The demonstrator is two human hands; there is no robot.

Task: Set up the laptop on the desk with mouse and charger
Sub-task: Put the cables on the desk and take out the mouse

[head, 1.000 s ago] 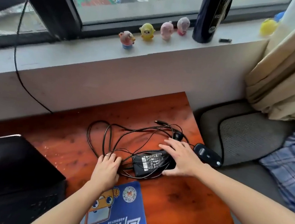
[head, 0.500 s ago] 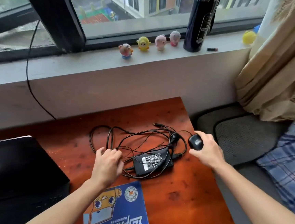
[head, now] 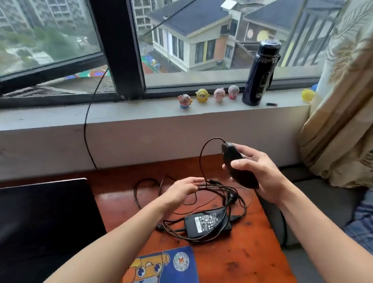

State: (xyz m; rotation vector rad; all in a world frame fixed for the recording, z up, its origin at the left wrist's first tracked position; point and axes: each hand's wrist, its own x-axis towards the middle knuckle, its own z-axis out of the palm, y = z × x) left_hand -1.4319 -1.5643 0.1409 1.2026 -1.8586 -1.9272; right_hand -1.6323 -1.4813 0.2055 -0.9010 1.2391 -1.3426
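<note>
My right hand (head: 257,170) holds a black wired mouse (head: 237,166) lifted above the reddish wooden desk (head: 250,248). Its thin cable loops up from the mouse's front and down to my left hand (head: 181,190), whose fingers pinch a cable above the tangle. The black charger brick (head: 207,222) lies on the desk with its dark cords (head: 236,204) coiled around it. A closed black laptop (head: 27,224) sits at the desk's left. A blue mouse pad (head: 162,274) with a cartoon print lies at the front edge.
On the window sill (head: 138,112) stand several small toy figures (head: 207,95) and a dark bottle (head: 261,73). A black cable (head: 88,121) hangs down the wall. A beige curtain (head: 353,99) and a grey seat cushion (head: 325,198) are to the right.
My right hand has picked the mouse up off the desk and raised it. My left hand left the cords beside the charger and rose to the mouse cable. The view tilted upward.
</note>
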